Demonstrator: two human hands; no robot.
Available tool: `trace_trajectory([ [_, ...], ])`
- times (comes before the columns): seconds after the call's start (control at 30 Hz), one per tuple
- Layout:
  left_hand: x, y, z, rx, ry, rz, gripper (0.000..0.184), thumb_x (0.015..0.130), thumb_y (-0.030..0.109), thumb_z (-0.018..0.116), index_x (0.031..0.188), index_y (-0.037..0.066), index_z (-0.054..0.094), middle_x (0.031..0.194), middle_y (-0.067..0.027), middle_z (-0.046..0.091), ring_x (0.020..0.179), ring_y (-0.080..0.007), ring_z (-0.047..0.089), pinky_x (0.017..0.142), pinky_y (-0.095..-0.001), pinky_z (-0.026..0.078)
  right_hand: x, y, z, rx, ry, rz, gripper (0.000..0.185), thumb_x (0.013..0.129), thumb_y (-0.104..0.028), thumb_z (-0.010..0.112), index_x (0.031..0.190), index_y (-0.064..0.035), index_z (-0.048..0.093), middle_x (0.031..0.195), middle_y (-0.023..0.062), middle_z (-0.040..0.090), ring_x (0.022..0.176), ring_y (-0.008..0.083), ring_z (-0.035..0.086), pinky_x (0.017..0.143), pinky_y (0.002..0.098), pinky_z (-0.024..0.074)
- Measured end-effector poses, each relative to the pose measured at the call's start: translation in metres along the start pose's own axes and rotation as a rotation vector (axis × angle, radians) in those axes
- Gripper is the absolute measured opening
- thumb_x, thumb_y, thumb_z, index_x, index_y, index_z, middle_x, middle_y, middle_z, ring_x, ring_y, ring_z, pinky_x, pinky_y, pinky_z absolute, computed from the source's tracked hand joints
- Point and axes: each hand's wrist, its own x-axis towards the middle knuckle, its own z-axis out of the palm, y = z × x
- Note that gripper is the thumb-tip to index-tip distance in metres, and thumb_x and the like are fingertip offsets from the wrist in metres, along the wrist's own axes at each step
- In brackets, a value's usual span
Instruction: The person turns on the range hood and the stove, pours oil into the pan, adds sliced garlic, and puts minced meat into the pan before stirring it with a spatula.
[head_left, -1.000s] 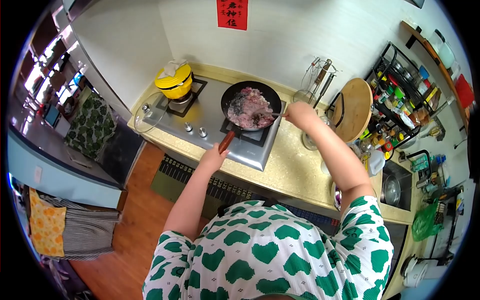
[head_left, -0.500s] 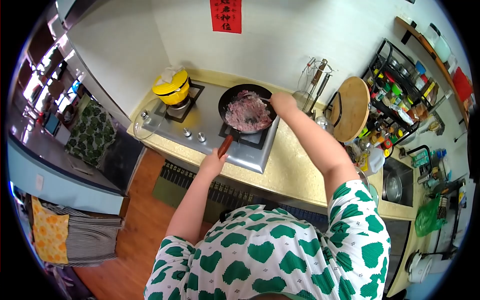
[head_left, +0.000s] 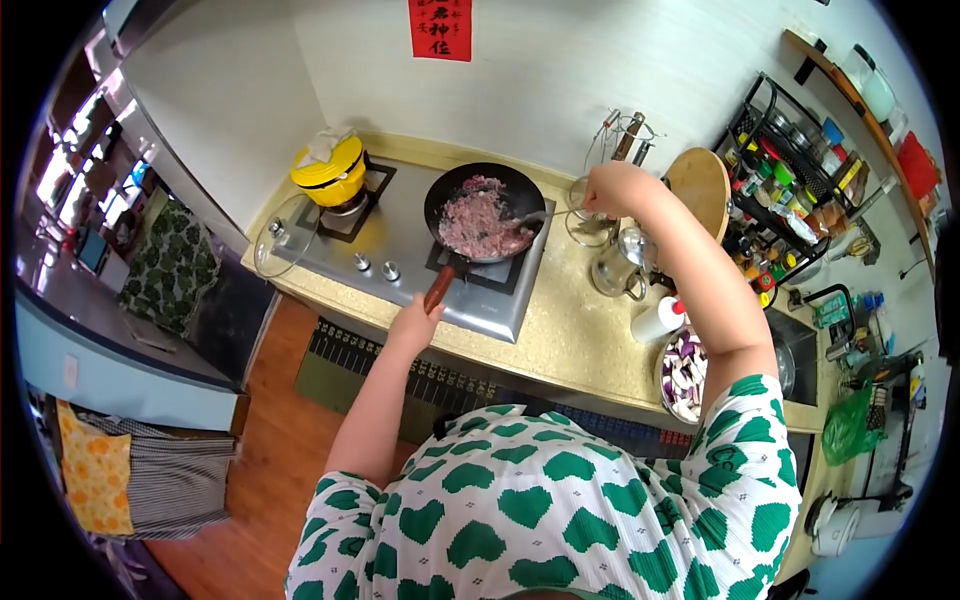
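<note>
My left hand (head_left: 414, 324) is wrapped round the brown handle of a black frying pan (head_left: 435, 190) on the right burner. Pink minced meat (head_left: 478, 222) lies loosely spread in the pan. Up and to the right of it, my right hand (head_left: 606, 190) grips the thin handle of a spatula (head_left: 533, 221), its blade at the pan's right side against the meat. Just below that hand stands a metal pot (head_left: 624, 262) with a handle.
A yellow pot (head_left: 332, 175) sits on the left burner, a glass lid (head_left: 287, 236) beside it. Along the right counter are a white bottle (head_left: 655, 320), a bowl of cut eggplant (head_left: 684, 378), a round wooden board (head_left: 700, 185) and a spice rack (head_left: 790, 170). Utensils (head_left: 628, 130) stand near the wall.
My right hand has moved right, away from the pan's rim, and the spatula blade has shifted to the pan's right side. My left hand keeps its hold on the pan handle.
</note>
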Motion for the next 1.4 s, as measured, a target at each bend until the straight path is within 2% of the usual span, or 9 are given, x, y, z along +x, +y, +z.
trace_trajectory([
  [0.13, 0.003, -0.003, -0.001, -0.005, -0.017, 0.013, 0.044, 0.098, 0.041, 0.058, 0.121, 0.003, 0.053, 0.101, -0.0263, 0.068, 0.097, -0.0448, 0.065, 0.084, -0.0512, 0.051, 0.003, -0.032, 0.021, -0.074, -0.011, 0.077, 0.024, 0.082, -0.023, 0.072, 0.088, 0.0004, 0.075, 0.089, 0.0204, 0.072, 0.084, 0.0371, 0.07, 0.075, 0.0447, 0.0561],
  [0.2, 0.002, -0.002, -0.002, -0.006, -0.027, 0.019, 0.045, 0.098, 0.041, 0.058, 0.121, 0.003, 0.052, 0.101, -0.0259, 0.068, 0.097, -0.0443, 0.065, 0.084, -0.0508, 0.051, 0.018, -0.026, 0.069, -0.027, 0.218, -0.094, 0.023, 0.085, -0.022, 0.068, 0.087, 0.0007, 0.074, 0.088, 0.0204, 0.072, 0.085, 0.0378, 0.07, 0.076, 0.046, 0.0559],
  [0.57, 0.0, 0.002, -0.006, 0.036, -0.03, 0.002, 0.046, 0.098, 0.043, 0.057, 0.121, 0.003, 0.052, 0.099, -0.0258, 0.068, 0.096, -0.044, 0.066, 0.083, -0.0508, 0.052, 0.087, -0.028, 0.185, 0.306, 0.432, 0.085, 0.022, 0.089, -0.014, 0.058, 0.086, 0.0008, 0.074, 0.088, 0.0261, 0.07, 0.087, 0.042, 0.069, 0.078, 0.0503, 0.0551],
  [0.7, 0.0, 0.001, -0.008, 0.058, -0.029, -0.021, 0.047, 0.098, 0.043, 0.057, 0.121, 0.003, 0.052, 0.099, -0.0255, 0.068, 0.095, -0.0438, 0.066, 0.083, -0.0508, 0.052, 0.036, -0.041, 0.167, 0.281, 0.357, 0.07, 0.021, 0.089, -0.013, 0.058, 0.086, 0.0014, 0.073, 0.089, 0.026, 0.07, 0.087, 0.0417, 0.069, 0.079, 0.0492, 0.0556],
  [0.87, -0.002, 0.004, -0.009, 0.038, -0.028, -0.024, 0.046, 0.098, 0.043, 0.057, 0.121, 0.003, 0.052, 0.099, -0.0256, 0.068, 0.095, -0.0438, 0.066, 0.083, -0.0504, 0.052, -0.011, -0.008, 0.064, 0.061, 0.214, 0.035, 0.016, 0.083, -0.022, 0.073, 0.089, -0.0086, 0.078, 0.09, 0.0168, 0.073, 0.086, 0.0346, 0.071, 0.076, 0.0442, 0.0564],
  [1.0, 0.0, 0.002, -0.008, 0.049, -0.021, -0.02, 0.045, 0.098, 0.042, 0.058, 0.12, 0.003, 0.053, 0.099, -0.0256, 0.068, 0.095, -0.0439, 0.066, 0.083, -0.0498, 0.052, -0.023, -0.015, 0.014, -0.115, 0.103, 0.107, 0.019, 0.083, -0.022, 0.072, 0.088, -0.0046, 0.077, 0.088, 0.018, 0.073, 0.085, 0.0346, 0.071, 0.075, 0.044, 0.0567],
  [1.1, 0.0, 0.002, -0.008, 0.049, -0.024, -0.016, 0.045, 0.098, 0.042, 0.058, 0.119, 0.003, 0.053, 0.099, -0.0256, 0.068, 0.095, -0.0439, 0.066, 0.082, -0.0494, 0.052, 0.011, -0.014, 0.053, -0.037, 0.072, 0.034, 0.019, 0.083, -0.021, 0.071, 0.09, -0.0034, 0.077, 0.092, 0.0188, 0.073, 0.087, 0.0365, 0.071, 0.076, 0.0443, 0.0567],
  [1.2, 0.0, 0.001, -0.008, 0.023, -0.026, -0.005, 0.045, 0.098, 0.043, 0.059, 0.118, 0.003, 0.053, 0.098, -0.0257, 0.068, 0.094, -0.0441, 0.066, 0.082, -0.0494, 0.052, 0.029, -0.021, 0.105, 0.21, 0.296, -0.041, 0.017, 0.082, -0.019, 0.07, 0.092, -0.0078, 0.077, 0.094, 0.0197, 0.072, 0.089, 0.0383, 0.07, 0.079, 0.0459, 0.0566],
  [1.4, 0.002, -0.003, -0.006, 0.024, -0.028, -0.009, 0.045, 0.098, 0.043, 0.059, 0.118, 0.004, 0.053, 0.098, -0.0253, 0.068, 0.095, -0.0434, 0.066, 0.082, -0.049, 0.052, 0.047, -0.033, 0.115, 0.261, 0.433, 0.018, 0.015, 0.083, -0.015, 0.065, 0.089, -0.0098, 0.078, 0.091, 0.0204, 0.072, 0.09, 0.0361, 0.07, 0.077, 0.046, 0.0568],
])
